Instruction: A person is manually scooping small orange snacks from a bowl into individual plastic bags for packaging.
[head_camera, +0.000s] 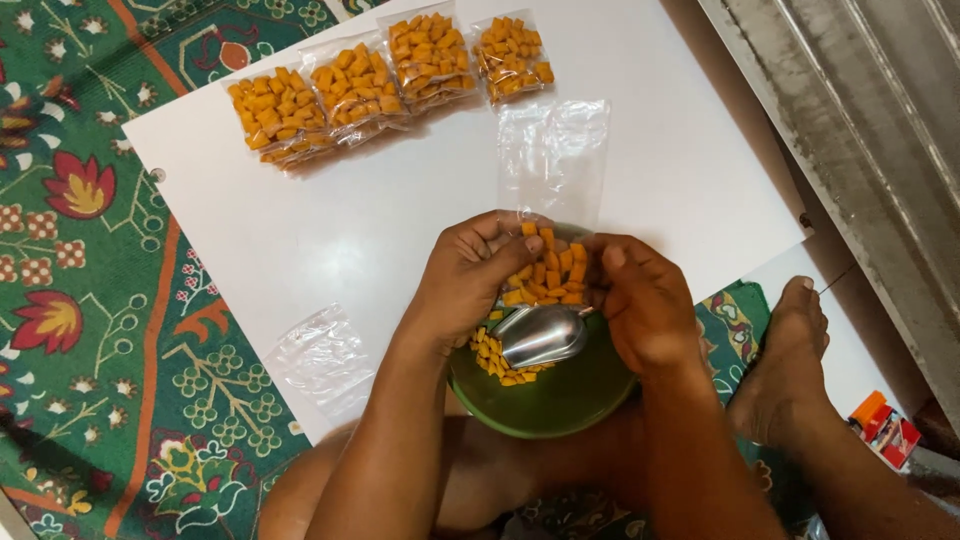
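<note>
Clear pouch (548, 210) part-filled with orange pieces: light, limp, slippery. Gripped at both sides by left hand (462, 282), right hand (645, 305), above green bowl (560, 400), metal scoop (543, 335). Best held near filled base.

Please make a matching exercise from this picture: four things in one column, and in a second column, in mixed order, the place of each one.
Things:
1. metal scoop
2. four filled bags
3. half-filled bag
4. empty crumpled bags

Places:
A. in a row at the far edge of the white board
B. between the left hand and the right hand
C. inside the green bowl, on orange pieces
D. at the near left edge of the white board

Pairs: 1-C, 2-A, 3-B, 4-D
</note>
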